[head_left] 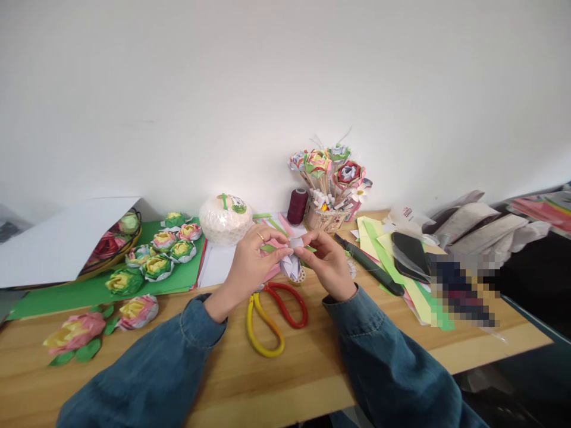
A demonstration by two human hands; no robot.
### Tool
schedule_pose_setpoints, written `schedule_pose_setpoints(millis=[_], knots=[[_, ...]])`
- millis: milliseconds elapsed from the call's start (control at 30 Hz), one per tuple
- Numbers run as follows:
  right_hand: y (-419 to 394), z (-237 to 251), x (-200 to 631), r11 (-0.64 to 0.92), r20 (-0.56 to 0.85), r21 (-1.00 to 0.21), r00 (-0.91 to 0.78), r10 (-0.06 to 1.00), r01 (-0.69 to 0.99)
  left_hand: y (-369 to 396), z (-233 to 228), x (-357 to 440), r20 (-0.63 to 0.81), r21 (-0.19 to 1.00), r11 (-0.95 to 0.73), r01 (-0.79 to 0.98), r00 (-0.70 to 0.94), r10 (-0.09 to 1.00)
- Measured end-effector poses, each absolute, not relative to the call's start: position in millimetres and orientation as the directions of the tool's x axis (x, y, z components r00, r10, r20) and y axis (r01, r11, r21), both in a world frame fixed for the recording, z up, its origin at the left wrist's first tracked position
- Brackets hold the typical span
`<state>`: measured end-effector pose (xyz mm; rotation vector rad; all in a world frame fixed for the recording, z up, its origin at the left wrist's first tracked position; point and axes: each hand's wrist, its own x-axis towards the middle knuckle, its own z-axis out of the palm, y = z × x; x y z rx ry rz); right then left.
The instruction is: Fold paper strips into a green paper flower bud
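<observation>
Head view: left hand (250, 261) and right hand (328, 261) meet above the wooden table (312, 368), both pinching a folded paper piece (292, 258) between fingertips, raised for close work. Scissors (276, 315) lie just near of it; finished paper flowers (156, 255) are parked left.

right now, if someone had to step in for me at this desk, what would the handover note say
Left hand: pinching the folded paper piece from its left side, ring on one finger.
Right hand: pinching the same piece from the right; both hold it above the wooden table.
Nearby: scissors with one red and one yellow handle lie on the table just below the hands. Finished paper flowers sit on the green sheet to the left, more stand on sticks in the basket behind.
Done: many flowers are complete.
Left: the piece in hand is only partly folded, not yet a flower.
</observation>
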<state>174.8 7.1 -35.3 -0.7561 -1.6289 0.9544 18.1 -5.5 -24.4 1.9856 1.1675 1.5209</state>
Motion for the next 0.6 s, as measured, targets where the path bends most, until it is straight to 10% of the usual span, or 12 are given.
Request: schedule_pose_setpoints(millis=[600], knots=[[10.4, -33.1, 178.0, 0.435, 0.441, -0.895, -0.346, 0.828, -0.099, -11.5, -13.4, 20.0, 0.359, 0.896, -0.365, 0.253, 0.073, 0.93]])
